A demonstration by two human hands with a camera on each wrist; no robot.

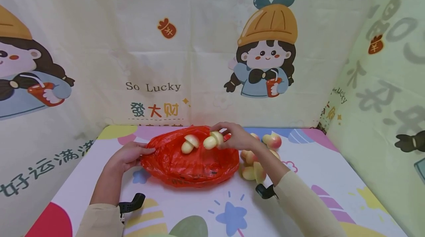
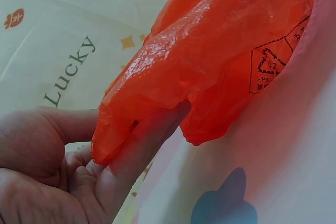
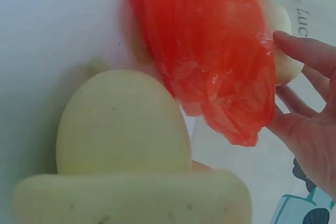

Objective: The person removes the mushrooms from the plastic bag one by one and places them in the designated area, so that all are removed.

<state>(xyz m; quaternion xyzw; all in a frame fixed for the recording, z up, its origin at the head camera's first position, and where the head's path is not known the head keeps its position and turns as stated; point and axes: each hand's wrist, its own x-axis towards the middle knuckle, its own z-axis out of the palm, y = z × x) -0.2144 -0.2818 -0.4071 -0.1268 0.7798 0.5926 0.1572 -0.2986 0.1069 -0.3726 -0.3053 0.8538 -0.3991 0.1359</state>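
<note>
A red plastic bag (image 1: 199,163) lies spread open on the table, a pale toy mushroom (image 1: 187,147) resting in it. At its left side, my left hand (image 1: 127,155) pinches the rim; in the left wrist view the bag's edge (image 2: 126,114) runs between thumb and fingers. My right hand (image 1: 237,137) holds another toy mushroom (image 1: 211,141) by its cap over the bag's right part. The right wrist view shows that mushroom (image 3: 286,66) partly hidden behind the bag (image 3: 210,51), at the fingertips of the right hand (image 3: 310,114).
Several more mushrooms (image 1: 273,141), some with pink caps, lie in a group right of the bag, partly behind the right forearm. One pale mushroom (image 3: 123,129) fills the front of the right wrist view. A patterned cloth (image 1: 196,207) covers the table, and printed curtains (image 1: 206,56) stand behind it.
</note>
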